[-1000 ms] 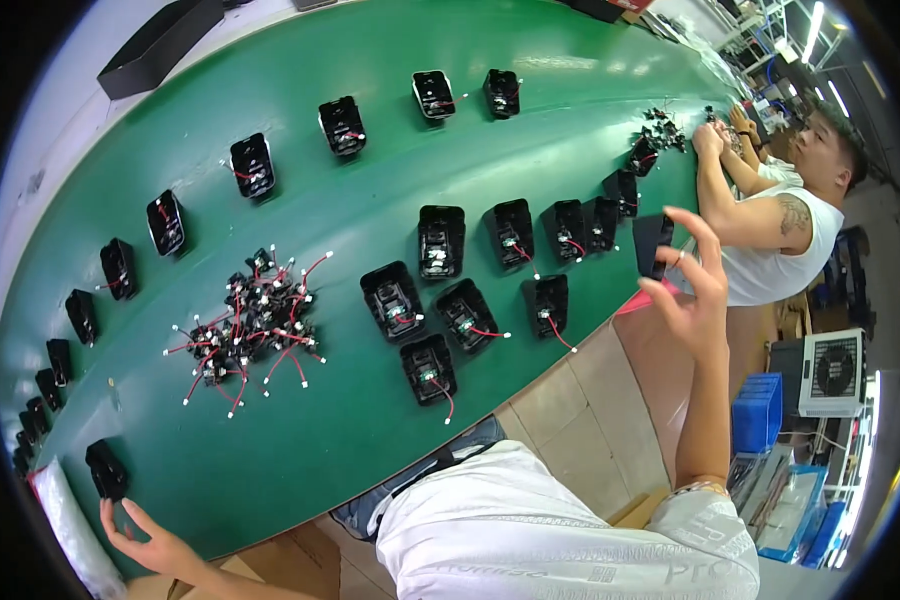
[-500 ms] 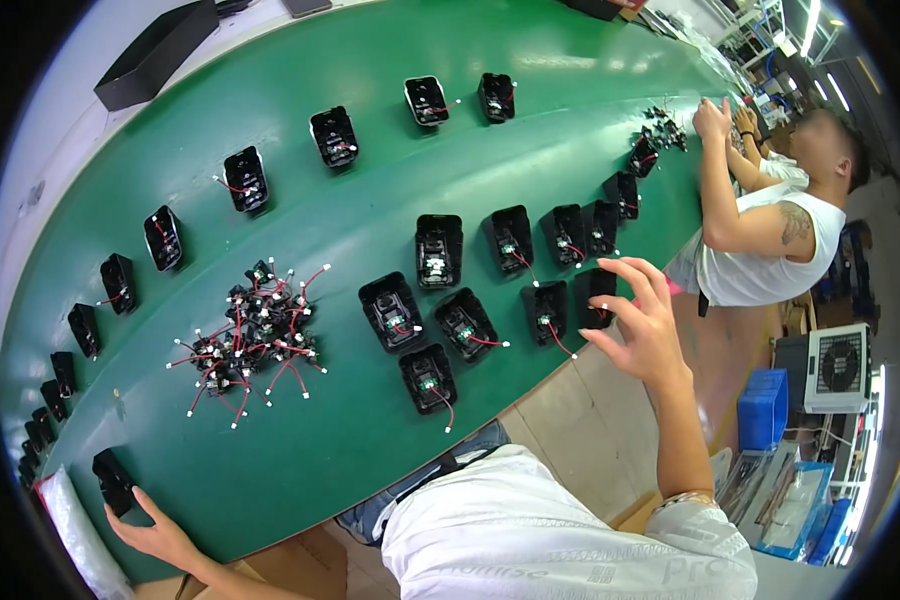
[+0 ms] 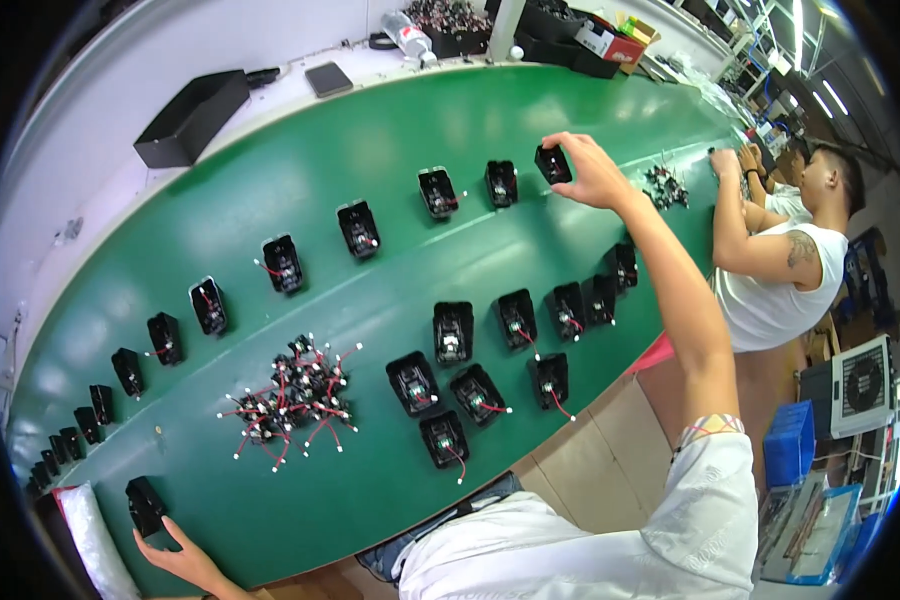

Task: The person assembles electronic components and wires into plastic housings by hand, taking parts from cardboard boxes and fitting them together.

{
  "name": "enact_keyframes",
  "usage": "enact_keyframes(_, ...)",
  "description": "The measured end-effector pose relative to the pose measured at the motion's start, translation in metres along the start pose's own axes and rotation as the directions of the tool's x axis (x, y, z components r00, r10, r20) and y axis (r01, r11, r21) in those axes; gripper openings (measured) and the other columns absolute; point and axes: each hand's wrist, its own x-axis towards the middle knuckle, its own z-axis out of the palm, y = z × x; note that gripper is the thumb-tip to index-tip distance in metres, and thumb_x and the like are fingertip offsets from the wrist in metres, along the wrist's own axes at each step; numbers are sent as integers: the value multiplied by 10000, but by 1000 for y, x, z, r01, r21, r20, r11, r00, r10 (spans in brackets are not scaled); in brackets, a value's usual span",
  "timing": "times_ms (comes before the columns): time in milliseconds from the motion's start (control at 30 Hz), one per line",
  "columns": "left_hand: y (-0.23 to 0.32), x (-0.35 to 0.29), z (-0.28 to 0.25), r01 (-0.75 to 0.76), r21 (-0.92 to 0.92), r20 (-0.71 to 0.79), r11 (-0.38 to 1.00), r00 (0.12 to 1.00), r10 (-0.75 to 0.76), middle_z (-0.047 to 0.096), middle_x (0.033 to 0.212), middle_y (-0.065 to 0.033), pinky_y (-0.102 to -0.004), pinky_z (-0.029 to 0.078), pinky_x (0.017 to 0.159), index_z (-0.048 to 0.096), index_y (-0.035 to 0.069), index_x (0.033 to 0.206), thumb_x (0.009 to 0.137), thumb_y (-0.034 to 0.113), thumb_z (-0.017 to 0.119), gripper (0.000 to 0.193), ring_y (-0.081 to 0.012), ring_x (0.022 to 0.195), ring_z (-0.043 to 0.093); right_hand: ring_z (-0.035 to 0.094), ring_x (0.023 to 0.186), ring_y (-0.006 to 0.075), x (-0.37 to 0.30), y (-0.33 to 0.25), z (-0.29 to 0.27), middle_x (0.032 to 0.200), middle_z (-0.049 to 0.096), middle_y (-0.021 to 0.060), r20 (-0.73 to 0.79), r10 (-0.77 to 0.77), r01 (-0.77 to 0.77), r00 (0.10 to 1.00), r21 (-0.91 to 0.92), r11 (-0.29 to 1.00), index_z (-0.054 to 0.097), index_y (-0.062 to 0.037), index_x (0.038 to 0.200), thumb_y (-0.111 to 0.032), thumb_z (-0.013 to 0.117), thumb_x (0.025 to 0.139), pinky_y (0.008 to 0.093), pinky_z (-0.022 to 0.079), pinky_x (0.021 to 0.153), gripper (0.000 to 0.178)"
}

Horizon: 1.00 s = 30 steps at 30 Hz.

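Note:
At the far side of the table, my right hand point(image 3: 595, 172) grips a black plastic housing point(image 3: 552, 165) between thumb and fingers, at the right end of a curved row of similar housings. My left hand point(image 3: 185, 558) is at the near left, thumb and fingers apart, beside another black housing point(image 3: 144, 505); its fingertips are close to that housing's lower end, and whether they touch is unclear. Between the rows lies a heap of small black parts point(image 3: 295, 395) with red wires and white connectors. Closer to me on the right, open housings point(image 3: 453, 332) hold small boards with red leads.
The green table point(image 3: 370, 520) curves around me. A white plastic roll point(image 3: 97, 540) lies at its left edge. On the back ledge are a black tray point(image 3: 192, 118), a phone point(image 3: 328, 79) and a clear bottle point(image 3: 407, 36). A co-worker point(image 3: 780, 250) sits at the right by another part heap point(image 3: 665, 187).
My right hand has gone from the near right group to the far row and now holds a housing; one housing is gone from that group. My left hand stays beside its housing. The view has shifted.

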Motion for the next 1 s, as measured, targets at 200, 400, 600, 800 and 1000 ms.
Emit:
enact_keyframes(200,0,-1,7,1,-35,-28,999,1000,-2,528,1341,-228,-426,356,1102,512,-64,1316,944,233,645,495,-348,1254,492,512,1223,363,15,23,23,1284,602,104,6,5,-5,1000,21,1000,481,-117,1362,-100,804,616,428,426,1048,813)
enact_keyframes(400,63,2,-25,-203,-44,-74,978,977,199,531,1181,-284,-500,432,995,468,-91,1253,807,267,813,668,-420,1097,537,426,1316,383,-3,25,16,1425,486,152,-116,-39,47,993,66,997,372,-129,1475,-199,825,676,459,360,1109,921)
enact_keyframes(600,64,-8,-31,-39,-187,-94,982,995,22,555,1176,-243,-439,535,904,473,-75,1259,880,206,752,548,-359,1015,613,682,814,281,-103,-41,-38,902,688,127,-126,278,-282,952,-19,959,645,-43,951,-267,715,835,387,541,707,262)
enact_keyframes(800,37,-7,-22,-12,-207,-104,978,995,-10,565,1172,-245,-444,536,905,473,-40,1274,896,186,733,511,-354,1037,610,657,893,337,-181,-108,-36,1108,600,137,-163,429,-437,888,-14,899,605,-46,1117,-339,768,798,412,548,780,463)
enact_keyframes(1000,37,-10,-22,119,-281,-38,952,990,-135,574,1171,-245,-442,529,916,487,-35,1265,903,177,726,483,-350,1043,611,660,893,332,-186,-125,-11,1182,541,111,-115,503,-504,857,19,864,596,-63,1117,-251,792,760,411,551,768,449)
